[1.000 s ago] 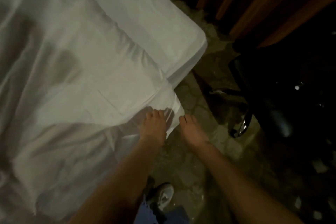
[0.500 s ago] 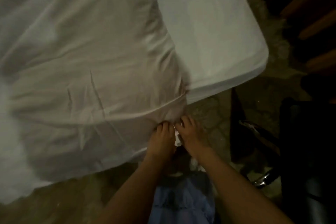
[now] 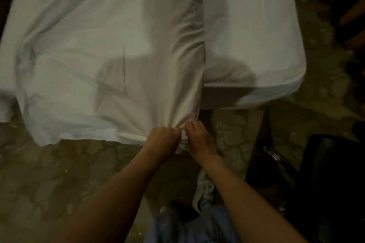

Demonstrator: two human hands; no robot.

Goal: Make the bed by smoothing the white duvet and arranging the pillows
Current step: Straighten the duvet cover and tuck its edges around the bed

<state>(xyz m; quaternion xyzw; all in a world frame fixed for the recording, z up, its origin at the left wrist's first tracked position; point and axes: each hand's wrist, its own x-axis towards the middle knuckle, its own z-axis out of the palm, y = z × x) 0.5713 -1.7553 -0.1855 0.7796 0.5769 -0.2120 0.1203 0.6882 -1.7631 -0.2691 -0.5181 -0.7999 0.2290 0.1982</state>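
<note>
Far left we see the white duvet [image 3: 94,55] spread over most of the bed, wrinkled w/ long creases, its near edge hanging off the foot of the bed down toward the patterned floor [image 3: 59,173]. Creases run together toward the duvet's near right corner, where the fabric is bunched.

At that corner our left hand [image 3: 163,139] has its fingers curled tight round the gathered cloth, knuckles up. Right next to it, nearly touching, our right hand [image 3: 199,138] also grips the same bunch, fingers curled over the top; a bit of white cloth shows between the two. Both forearms reach in from the bottom of the view.

Below the hands: blue trousers [image 3: 189,227] and a pale shoe [image 3: 205,187] on the floor.

Right of the duvet's edge the mattress [image 3: 252,35] lies bare under a white fitted sheet, rounded corner near us. Further right, a dark chair [image 3: 325,183] w/ a shiny metal part stands on the floor beside the bed. Top right corner: wooden slats [image 3: 351,10], dim, can't tell what they belong to.
</note>
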